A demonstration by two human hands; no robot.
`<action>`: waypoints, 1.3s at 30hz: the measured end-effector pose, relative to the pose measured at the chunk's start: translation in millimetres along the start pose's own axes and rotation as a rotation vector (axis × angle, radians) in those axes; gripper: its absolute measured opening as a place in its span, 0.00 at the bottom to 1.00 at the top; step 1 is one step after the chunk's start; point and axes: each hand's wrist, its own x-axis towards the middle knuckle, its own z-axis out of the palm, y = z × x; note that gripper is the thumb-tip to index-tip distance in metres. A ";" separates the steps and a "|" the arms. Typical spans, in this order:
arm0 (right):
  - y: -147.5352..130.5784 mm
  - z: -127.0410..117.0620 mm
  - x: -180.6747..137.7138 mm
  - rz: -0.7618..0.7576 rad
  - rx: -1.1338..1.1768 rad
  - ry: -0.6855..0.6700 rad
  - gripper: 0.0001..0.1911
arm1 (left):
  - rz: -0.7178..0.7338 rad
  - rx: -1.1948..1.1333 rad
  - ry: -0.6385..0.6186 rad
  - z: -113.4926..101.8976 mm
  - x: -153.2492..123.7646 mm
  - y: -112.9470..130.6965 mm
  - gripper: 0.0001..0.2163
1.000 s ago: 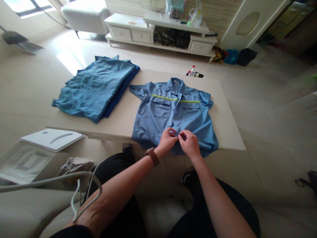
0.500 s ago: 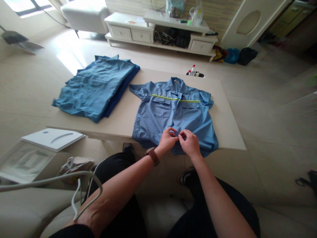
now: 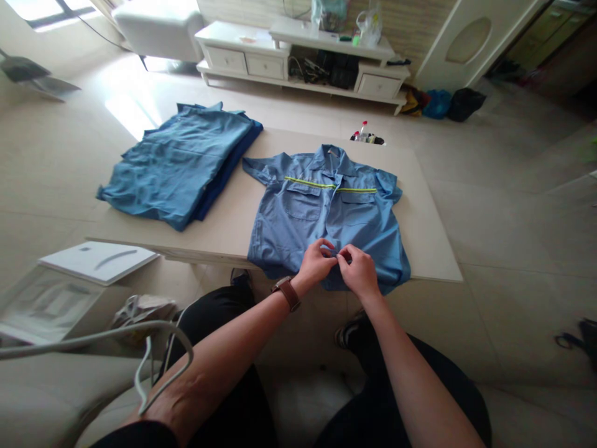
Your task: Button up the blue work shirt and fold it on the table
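Observation:
A blue short-sleeved shirt (image 3: 298, 211) with a yellow-green stripe across the chest lies front up on the table, its collar away from me. Its hem hangs over the near table edge. At the lower front opening, my left hand (image 3: 317, 261) pinches the fabric between thumb and fingers. Right beside it, my right hand (image 3: 357, 267) is closed on the same strip of the shirt, fingertips nearly touching the left ones. Whether a button sits between the fingers is too small to tell.
A stack of folded blue garments (image 3: 177, 162) rests on the left of the pale table (image 3: 433, 242). Bottles with red caps (image 3: 364, 130) show behind the far edge. A white box (image 3: 97, 261) stands at the lower left; a pale cable (image 3: 93, 341) loops near my left arm.
Both hands keep their grip at the shirt's front, with only a slight shift of the fingers. The shirt and the stack stay where they were.

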 end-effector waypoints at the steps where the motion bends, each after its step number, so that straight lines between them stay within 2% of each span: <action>1: -0.4 -0.4 0.1 0.005 -0.001 0.001 0.08 | -0.002 0.008 0.004 -0.2 -0.3 0.6 0.14; 8: -3.8 -1.9 2.2 0.042 0.003 -0.016 0.07 | -0.029 -0.015 0.003 -3.6 0.0 0.9 0.13; 13: -5.0 -1.6 0.2 -0.002 -0.024 0.005 0.08 | -0.005 0.032 0.030 -6.1 5.0 -7.2 0.10; 16: -4.1 -1.0 -1.8 -0.027 -0.019 0.020 0.07 | -0.028 0.127 -0.044 -9.5 6.0 -10.2 0.08; 20: -3.5 2.4 -1.4 -0.076 -0.026 0.031 0.07 | -0.041 0.176 -0.166 -11.4 5.5 -12.0 0.12; 30: -4.8 4.9 -0.1 -0.058 -0.005 0.013 0.06 | 0.016 0.227 -0.129 -10.8 6.0 -15.3 0.11; 39: -4.8 3.3 -0.3 -0.054 0.002 -0.012 0.06 | 0.000 0.247 -0.112 -9.9 4.5 -17.6 0.11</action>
